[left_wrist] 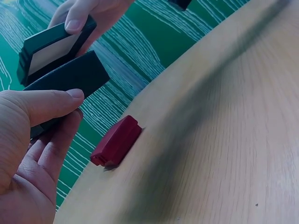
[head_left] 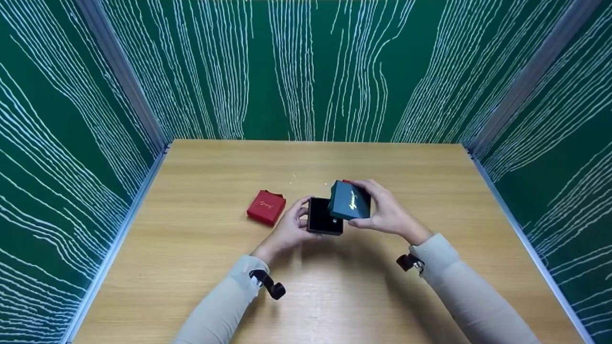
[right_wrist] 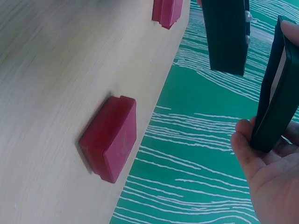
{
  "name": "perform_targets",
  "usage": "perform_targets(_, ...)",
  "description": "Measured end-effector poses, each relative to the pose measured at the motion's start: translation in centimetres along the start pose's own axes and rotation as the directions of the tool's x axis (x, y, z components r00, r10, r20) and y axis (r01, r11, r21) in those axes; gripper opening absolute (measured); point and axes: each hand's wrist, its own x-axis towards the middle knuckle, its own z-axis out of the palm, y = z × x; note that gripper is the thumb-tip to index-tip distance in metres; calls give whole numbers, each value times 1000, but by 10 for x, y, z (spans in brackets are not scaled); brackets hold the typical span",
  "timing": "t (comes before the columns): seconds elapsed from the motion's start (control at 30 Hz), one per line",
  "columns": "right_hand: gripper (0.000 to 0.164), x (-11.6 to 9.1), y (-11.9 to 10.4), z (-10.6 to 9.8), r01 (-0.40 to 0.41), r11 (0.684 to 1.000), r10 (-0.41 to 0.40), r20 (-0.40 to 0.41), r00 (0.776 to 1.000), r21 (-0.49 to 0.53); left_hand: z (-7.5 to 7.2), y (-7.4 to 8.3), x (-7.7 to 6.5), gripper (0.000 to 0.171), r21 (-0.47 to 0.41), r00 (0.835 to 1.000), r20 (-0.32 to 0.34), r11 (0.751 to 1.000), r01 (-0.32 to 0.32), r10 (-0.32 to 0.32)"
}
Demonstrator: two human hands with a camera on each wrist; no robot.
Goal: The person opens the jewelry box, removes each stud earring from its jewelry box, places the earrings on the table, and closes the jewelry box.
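My left hand (head_left: 292, 226) grips a dark green box base (head_left: 319, 217) with a black lining, thumb on one side and fingers on the other. Two small white pearl-like beads (right_wrist: 248, 17) sit at its open face. With my right hand (head_left: 391, 214) I hold the matching green lid (head_left: 351, 199), gold lettering on its top, by its edges. The lid is raised and tilted, apart from the base; from the head it overlaps the base's right part. A pale panel (left_wrist: 53, 53) shows inside the lid in the left wrist view.
A closed red gift box (head_left: 266, 207) with gold lettering lies on the wooden table (head_left: 201, 258), left of my hands. A second red box (right_wrist: 110, 140) lies on the right, mostly hidden behind the lid from the head. Green walls (head_left: 258, 71) with white lines enclose the table.
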Motion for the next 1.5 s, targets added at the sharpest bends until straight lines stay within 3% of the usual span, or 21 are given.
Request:
perform_targets(0.83,94,-14,21,-21,-106,994,105,-27,994,-25,-6,4,0,110,-26,999,-46,1000,-12,11)
perform_targets(1.2,96,-22,31,-19,-187,981,188,17,982,-43,-9,5,1,108,-1,998,-57,999,-35,35)
perform_targets(1.5,95,-30,44,-12,-191,979,194,45,980,-67,-10,9,0,110,7,998,-51,999,-42,42)
